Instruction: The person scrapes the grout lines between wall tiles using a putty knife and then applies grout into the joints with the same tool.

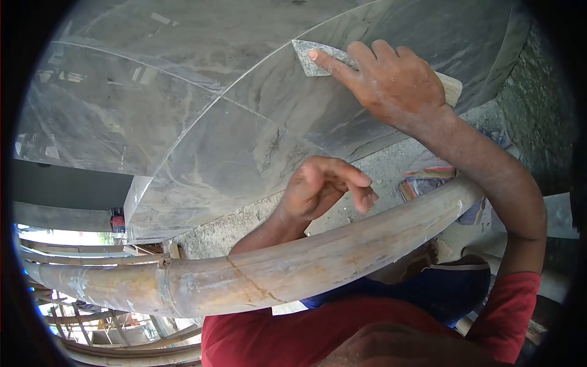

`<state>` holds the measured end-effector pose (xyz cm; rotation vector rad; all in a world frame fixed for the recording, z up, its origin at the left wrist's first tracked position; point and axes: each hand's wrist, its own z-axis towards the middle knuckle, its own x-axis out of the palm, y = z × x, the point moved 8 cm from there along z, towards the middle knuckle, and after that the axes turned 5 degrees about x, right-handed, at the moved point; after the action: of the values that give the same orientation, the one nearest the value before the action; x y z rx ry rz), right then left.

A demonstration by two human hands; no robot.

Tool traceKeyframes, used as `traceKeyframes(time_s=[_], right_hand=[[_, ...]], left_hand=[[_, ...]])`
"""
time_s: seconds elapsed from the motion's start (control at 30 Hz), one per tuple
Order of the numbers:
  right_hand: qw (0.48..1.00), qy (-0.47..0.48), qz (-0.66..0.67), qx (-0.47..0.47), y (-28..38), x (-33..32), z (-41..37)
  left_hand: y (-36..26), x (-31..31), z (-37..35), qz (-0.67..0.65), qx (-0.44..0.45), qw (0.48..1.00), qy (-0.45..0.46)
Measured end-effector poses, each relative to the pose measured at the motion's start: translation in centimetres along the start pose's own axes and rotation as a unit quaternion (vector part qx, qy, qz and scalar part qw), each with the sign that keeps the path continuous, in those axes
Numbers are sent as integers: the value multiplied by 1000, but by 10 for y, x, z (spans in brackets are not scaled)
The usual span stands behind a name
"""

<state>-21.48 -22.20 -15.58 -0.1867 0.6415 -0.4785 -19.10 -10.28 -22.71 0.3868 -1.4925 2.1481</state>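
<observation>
My right hand [397, 79] is wrapped round a putty knife [309, 66], its index finger stretched along the smeared blade. The pale handle end sticks out behind the palm. A corner of the blade meets the white joint line [257, 66] between the grey marble-look panels [202, 147]. My left hand [327, 186] hangs in front of the lower panel, above the bamboo pole, with fingers loosely bent and apart. Nothing shows in it.
A thick bamboo pole [318, 263] crosses between my body and the panels. A striped cloth [428, 174] lies on the rough concrete ledge [385, 168]. More bamboo scaffolding [92, 318] stands at the lower left. A rough wall [538, 104] bounds the right side.
</observation>
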Motion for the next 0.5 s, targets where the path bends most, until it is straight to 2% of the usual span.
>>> traceKeyframes(time_s=[0.07, 0.1, 0.17, 0.2, 0.27, 0.37, 0.4, 0.5], right_hand=[[1000, 19, -11, 6, 3, 2, 4], [1000, 20, 3, -6, 13, 1, 10], [999, 21, 8, -22, 21, -5, 16], [1000, 17, -3, -20, 22, -7, 18], [999, 15, -16, -23, 23, -9, 17], [999, 47, -12, -14, 11, -2, 15], [999, 38, -16, -27, 17, -1, 16], [999, 22, -19, -42, 22, -1, 18]], left_hand=[[50, -33, -7, 127, -140, 982, -24], [83, -43, -8, 199, -212, 957, -22], [123, -34, -7, 395, -216, 886, 109], [125, -29, -6, 395, -208, 888, 113], [148, -20, -33, 486, -354, 754, 266], [159, -24, -48, 449, -312, 783, 296], [152, -20, -47, 478, -314, 763, 302], [146, -19, -45, 477, -307, 770, 292]])
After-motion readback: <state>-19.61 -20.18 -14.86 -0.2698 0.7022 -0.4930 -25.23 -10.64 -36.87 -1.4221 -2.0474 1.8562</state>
